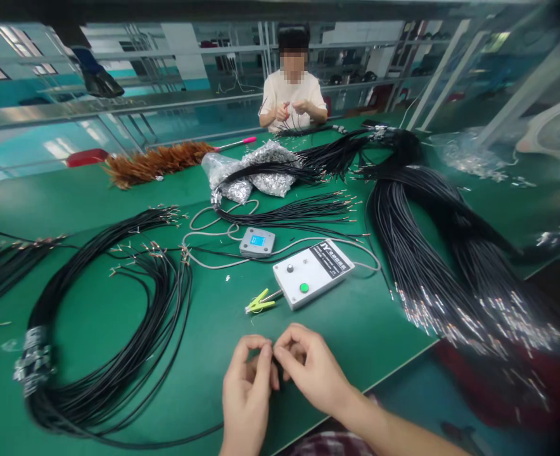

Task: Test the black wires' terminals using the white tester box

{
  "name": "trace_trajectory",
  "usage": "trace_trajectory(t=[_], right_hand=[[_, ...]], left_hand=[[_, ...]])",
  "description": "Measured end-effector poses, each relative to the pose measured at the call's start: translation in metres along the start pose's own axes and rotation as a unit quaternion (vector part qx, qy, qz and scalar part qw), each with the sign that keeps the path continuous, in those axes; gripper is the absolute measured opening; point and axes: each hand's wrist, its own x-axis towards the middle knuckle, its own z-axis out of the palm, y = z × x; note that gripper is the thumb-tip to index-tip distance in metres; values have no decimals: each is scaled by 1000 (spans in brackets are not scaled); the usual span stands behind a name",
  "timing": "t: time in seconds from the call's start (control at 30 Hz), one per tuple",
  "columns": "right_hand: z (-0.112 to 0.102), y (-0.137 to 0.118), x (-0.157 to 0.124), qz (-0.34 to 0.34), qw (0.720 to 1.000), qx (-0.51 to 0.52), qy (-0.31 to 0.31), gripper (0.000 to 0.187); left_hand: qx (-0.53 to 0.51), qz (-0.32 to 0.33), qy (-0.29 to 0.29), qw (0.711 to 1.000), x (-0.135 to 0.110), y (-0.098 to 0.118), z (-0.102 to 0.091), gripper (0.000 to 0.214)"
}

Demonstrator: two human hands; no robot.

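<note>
My left hand (249, 389) and my right hand (311, 367) meet fingertip to fingertip at the table's near edge, both pinched closed. A black cable (185, 439) runs from the coiled bundle (66, 285) on the left to my left hand, where it passes out of sight. Something small and dark shows between the fingers; its end is hidden. Just beyond the hands lies a white control box (292, 278) with a green button and a black label. A yellow-green clip-shaped piece (261, 301) sticks out of its near left side.
A small grey box with a blue display (257, 242) sits behind the control box. Bagged silver parts (273, 171), a brown feather duster (161, 163) and more cable bundles (403, 234) lie around. Across the table a person (293, 95) handles cables. A fan (555, 133) stands right.
</note>
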Motion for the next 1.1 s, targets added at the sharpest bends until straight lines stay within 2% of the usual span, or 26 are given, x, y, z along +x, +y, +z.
trace_trajectory(t=[0.17,0.27,0.33,0.4,0.5,0.57,0.63,0.7,0.83,0.9,1.0,1.1], right_hand=[[-1,-6,2,-98,982,-158,23,13],[-7,-9,4,-144,967,-209,21,15],[-13,-12,7,-185,948,-259,23,15],[-17,-15,11,-229,915,-333,7,15],[-19,-19,21,-300,843,-442,-66,18],[-21,-21,28,-353,793,-483,-116,24],[-24,-25,35,-388,756,-508,-138,28],[-30,-32,43,-392,742,-530,-124,27],[-35,-47,63,-351,732,-578,-79,16],[-32,-51,75,-322,714,-614,-97,21],[-24,-51,87,-283,687,-657,-129,8],[-19,-49,92,-269,678,-672,-127,12]], left_hand=[[50,0,22,999,-1,-2,-7,27],[20,-3,25,999,4,2,-14,28],[-6,-6,25,1000,7,6,-17,28],[-21,-10,20,1000,10,8,-20,29],[-23,-19,-1,1000,12,7,-23,31],[-9,-22,-19,1000,13,6,-26,32],[14,-19,-24,999,16,6,-31,31],[29,-15,-12,999,20,6,-37,31],[4,-26,17,1000,35,10,-44,36],[-13,-33,21,999,43,13,-45,37],[-24,-31,26,999,52,16,-44,33],[-22,-19,36,999,59,15,-41,30]])
